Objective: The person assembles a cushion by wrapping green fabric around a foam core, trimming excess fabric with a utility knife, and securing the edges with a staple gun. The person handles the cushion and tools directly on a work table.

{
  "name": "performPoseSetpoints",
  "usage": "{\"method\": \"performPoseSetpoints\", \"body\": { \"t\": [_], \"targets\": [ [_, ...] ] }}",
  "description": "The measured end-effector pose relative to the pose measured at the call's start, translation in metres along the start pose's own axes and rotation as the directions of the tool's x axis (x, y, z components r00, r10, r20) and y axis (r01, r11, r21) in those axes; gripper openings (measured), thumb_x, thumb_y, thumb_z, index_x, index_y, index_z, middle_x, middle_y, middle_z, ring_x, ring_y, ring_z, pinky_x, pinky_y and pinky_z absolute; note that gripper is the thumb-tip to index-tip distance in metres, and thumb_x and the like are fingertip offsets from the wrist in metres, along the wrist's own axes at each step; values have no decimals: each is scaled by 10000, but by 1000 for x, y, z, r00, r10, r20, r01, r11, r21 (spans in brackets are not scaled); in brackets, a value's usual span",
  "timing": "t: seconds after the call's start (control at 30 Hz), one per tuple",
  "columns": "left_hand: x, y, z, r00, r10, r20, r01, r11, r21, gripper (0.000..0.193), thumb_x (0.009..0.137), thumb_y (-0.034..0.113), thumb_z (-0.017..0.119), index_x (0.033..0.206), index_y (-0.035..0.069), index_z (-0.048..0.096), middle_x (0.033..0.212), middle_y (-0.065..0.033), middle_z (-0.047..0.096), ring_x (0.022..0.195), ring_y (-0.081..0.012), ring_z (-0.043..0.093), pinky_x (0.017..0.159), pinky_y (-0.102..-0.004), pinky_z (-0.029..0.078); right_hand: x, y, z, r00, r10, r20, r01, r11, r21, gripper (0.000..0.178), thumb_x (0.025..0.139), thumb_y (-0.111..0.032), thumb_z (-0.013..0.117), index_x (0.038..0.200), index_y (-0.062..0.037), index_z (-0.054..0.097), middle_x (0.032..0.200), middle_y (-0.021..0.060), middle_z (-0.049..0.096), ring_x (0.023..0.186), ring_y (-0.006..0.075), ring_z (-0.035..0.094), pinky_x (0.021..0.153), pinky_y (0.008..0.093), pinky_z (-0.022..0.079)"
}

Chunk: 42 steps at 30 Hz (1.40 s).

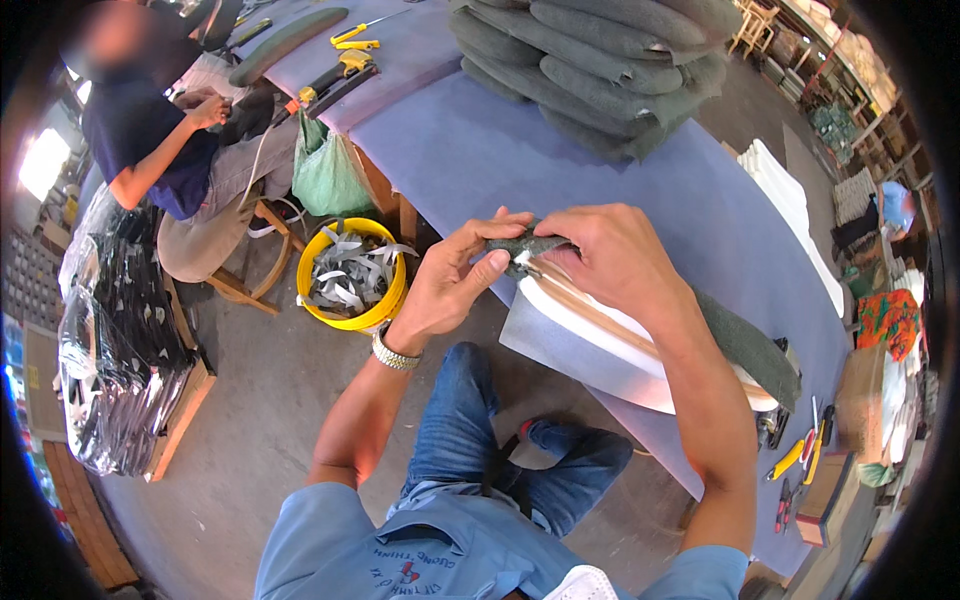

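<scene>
My left hand pinches the near-left end of dark green fabric between thumb and fingers. From the other side my right hand grips the same fabric, fingers curled over it. The fabric wraps the tip of a long curved piece with a wooden face and white foam padding. Behind my right forearm the fabric runs on along the piece's far side. The piece lies at the near edge of the blue-covered table, above a pale sheet-like surface. My right fingertips are partly hidden.
A tall pile of green padded pieces stands at the back. A yellow bucket of scraps and a green bag are at left, near a seated person. Yellow-handled tools lie right; a tool with an orange fitting lies far left.
</scene>
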<state>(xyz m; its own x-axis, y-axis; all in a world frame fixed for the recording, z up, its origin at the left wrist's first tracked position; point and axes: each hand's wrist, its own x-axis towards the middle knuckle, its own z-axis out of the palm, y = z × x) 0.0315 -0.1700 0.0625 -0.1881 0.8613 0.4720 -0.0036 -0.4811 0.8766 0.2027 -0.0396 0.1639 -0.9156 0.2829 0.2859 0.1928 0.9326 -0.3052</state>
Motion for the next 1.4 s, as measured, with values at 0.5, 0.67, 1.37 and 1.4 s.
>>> {"method": "performPoseSetpoints", "body": {
  "t": [0.5,0.67,1.37,1.4],
  "targets": [
    [-20,-8,5,995,-25,-98,28,999,26,204,979,34,659,1169,4,588,1326,-250,640,1348,-298,552,1279,-562,130,5,-10,18,986,145,76,-152,984,94,244,822,-200,761,1060,-160,798,872,131,759,807,375,726,719,476,574],
    [-8,0,11,990,-32,-137,42,997,69,202,968,26,673,1146,-10,584,1284,-240,664,1299,-284,590,1270,-568,181,7,3,10,998,36,50,-41,993,112,244,802,-170,754,1040,-154,804,913,163,760,810,378,730,739,462,587],
    [-30,-11,6,970,-20,-240,67,980,188,336,967,30,610,1281,-81,570,1335,-224,633,1238,-235,589,1092,-363,413,12,-4,29,999,51,-5,-51,998,31,139,765,-168,738,813,-39,763,773,185,722,744,364,745,626,452,577],
    [-31,-13,6,971,-21,-237,68,979,191,370,967,26,600,1316,-89,557,1347,-229,627,1249,-241,590,1102,-371,411,12,-3,31,999,49,-9,-49,998,45,141,766,-167,738,820,-39,764,775,184,723,748,363,746,636,452,581]
  ]
}}
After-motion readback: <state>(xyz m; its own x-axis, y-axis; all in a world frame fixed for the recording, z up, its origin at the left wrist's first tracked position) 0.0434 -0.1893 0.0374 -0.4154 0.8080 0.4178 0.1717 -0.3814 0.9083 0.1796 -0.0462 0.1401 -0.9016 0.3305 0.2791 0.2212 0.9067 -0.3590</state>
